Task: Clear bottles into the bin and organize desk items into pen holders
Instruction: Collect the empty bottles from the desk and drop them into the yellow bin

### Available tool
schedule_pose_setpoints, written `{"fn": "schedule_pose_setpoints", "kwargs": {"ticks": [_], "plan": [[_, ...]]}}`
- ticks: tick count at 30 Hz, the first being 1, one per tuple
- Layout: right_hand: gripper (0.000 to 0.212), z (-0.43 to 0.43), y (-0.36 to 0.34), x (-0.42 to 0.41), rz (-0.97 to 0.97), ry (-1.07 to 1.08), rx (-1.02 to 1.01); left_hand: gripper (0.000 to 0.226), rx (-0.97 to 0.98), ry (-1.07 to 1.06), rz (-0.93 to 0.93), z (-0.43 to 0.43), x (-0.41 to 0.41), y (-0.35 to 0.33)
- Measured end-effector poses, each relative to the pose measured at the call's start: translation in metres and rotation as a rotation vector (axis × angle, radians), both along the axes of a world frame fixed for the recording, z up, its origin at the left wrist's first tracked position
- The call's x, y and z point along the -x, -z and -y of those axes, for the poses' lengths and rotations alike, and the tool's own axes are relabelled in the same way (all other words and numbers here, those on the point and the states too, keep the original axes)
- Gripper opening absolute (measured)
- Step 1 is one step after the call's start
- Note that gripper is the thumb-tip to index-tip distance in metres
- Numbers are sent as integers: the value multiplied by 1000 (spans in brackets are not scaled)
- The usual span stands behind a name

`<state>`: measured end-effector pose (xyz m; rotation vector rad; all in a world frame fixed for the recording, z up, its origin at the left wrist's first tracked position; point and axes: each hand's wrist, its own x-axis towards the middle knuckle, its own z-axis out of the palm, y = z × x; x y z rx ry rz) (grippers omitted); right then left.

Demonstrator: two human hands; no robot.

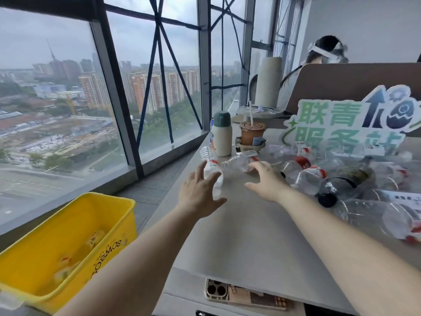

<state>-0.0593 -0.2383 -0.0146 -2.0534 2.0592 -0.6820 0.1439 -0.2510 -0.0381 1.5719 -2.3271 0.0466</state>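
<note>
Reaching open-fingered, nothing held, with left hand (pixel 200 190) and right hand (pixel 266 181) toward empty-looking clear bottles (pixel 237 162) lying on the desk (pixel 250 224), probably super light and crushy, so grab mid-body near the label.

bottles (pixel 307 179): clear glossy crinkled plastic | bin (pixel 107 226): glossy yellow plastic | desk (pixel 246 236): smooth matt beige | flask (pixel 222 135): matt cream body, green cap

Surface: we see a pale grey desk top (pixel 239 224).
Far end: a cream flask with a green cap (pixel 222 135) stands upright, near a brown iced drink cup with a straw (pixel 252 133).
Right side: we count many clear plastic bottles with red-and-white labels (pixel 305 176) lying on their sides, and a dark plastic bottle (pixel 344 181) among them.
Behind them: a green-and-white cut-out sign (pixel 337 124) stands.
</note>
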Motion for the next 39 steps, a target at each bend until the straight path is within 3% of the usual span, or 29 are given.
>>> {"fn": "schedule_pose_setpoints", "kwargs": {"ticks": [3, 7, 10, 15, 23, 26, 31, 39], "plan": [[73, 27, 4, -5, -57, -31, -5, 71, -26, 11, -99, 12, -7, 13], [74, 54, 5, -11, -194, -66, -36, 55, -69, 87, -284, 19, -20, 23], [72, 69, 6, -18, -230, -97, -81, 43, -7, 133, -262, 18, -29, 23], [69, 78, 12, -28, -336, -91, -106, 42, 67, 61, -349, 7, -50, 12], [35, 59, 26, -55, -631, -122, 139, 43, 206, -12, -420, -38, -91, 0], [30, 35, 14, -73, -559, -188, 229, 41, 238, -38, -432, -57, -112, -7], [35, -17, -28, -124, -290, -428, 629, 38, 359, -66, -489, -94, -160, -30], [46, -60, -79, -247, 283, -753, 805, 40, 624, -226, -436, -154, -269, -68]]}}
